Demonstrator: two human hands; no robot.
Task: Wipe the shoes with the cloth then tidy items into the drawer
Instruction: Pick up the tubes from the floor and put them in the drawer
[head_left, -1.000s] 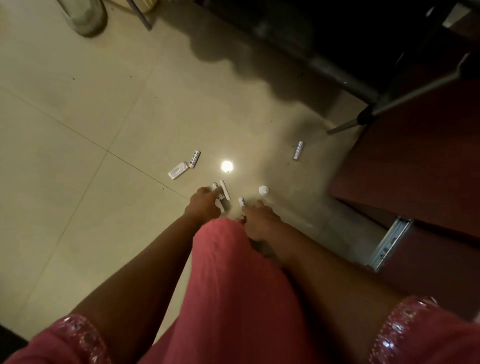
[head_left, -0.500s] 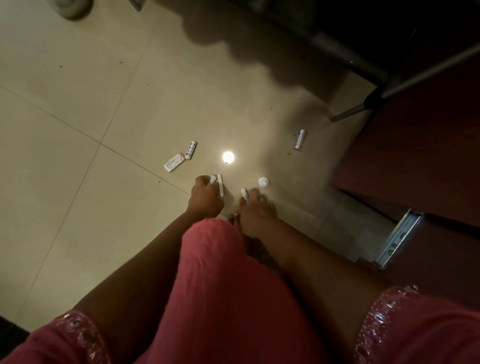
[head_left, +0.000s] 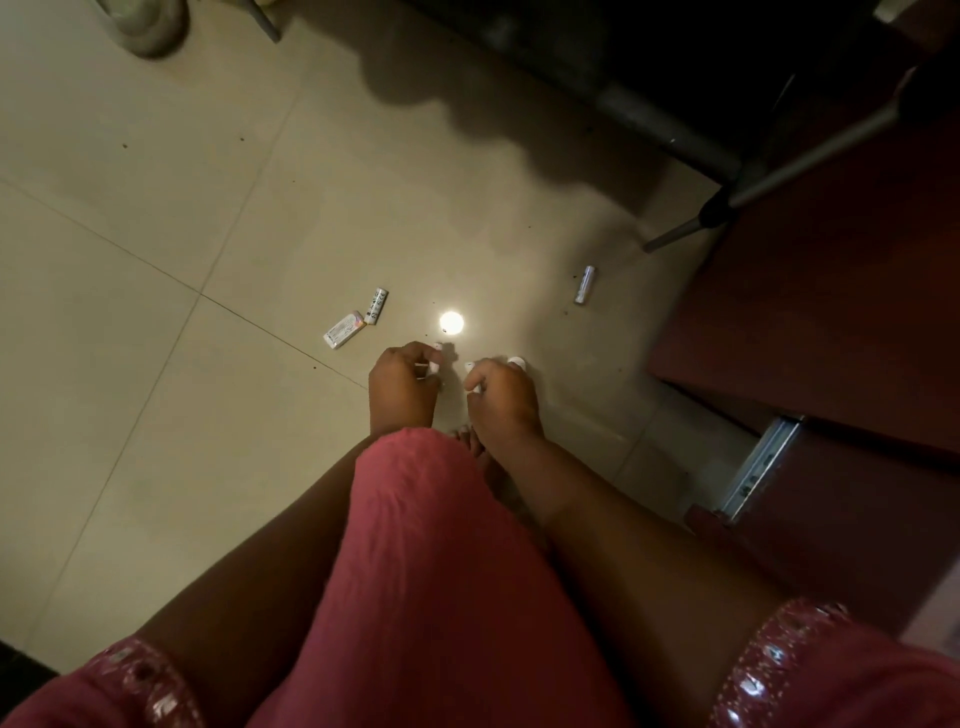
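Tidying looks like the step going on now, because both hands are down at the floor (head_left: 156, 218) picking up small white things. No shoes and no cloth show, so I cannot tell if the wiping is done.

The left hand (head_left: 402, 384) has its fingers curled round a small white piece (only the tip peeks out, so I cannot tell what it is). The right hand (head_left: 501, 395) also pinches a little white piece, and a round white cap (head_left: 517, 361) sits just at its fingertips.

Three things lie loose on the floor. A small flat box (head_left: 343, 330) is left of the hands, with its long side running from lower left to upper right. A little tube (head_left: 376, 306) touches the box's top corner and points more steeply up and to the right. A silver tube (head_left: 585, 285) lies well apart on the right, near the dark red cabinet (head_left: 831, 312), and stands almost straight up and down in the picture.

The drawer (head_left: 852, 519) is at the right with its metal rail (head_left: 759, 470) showing, so it looks pulled out. I think most of the tidying is left: the loose things must be gathered and put inside.
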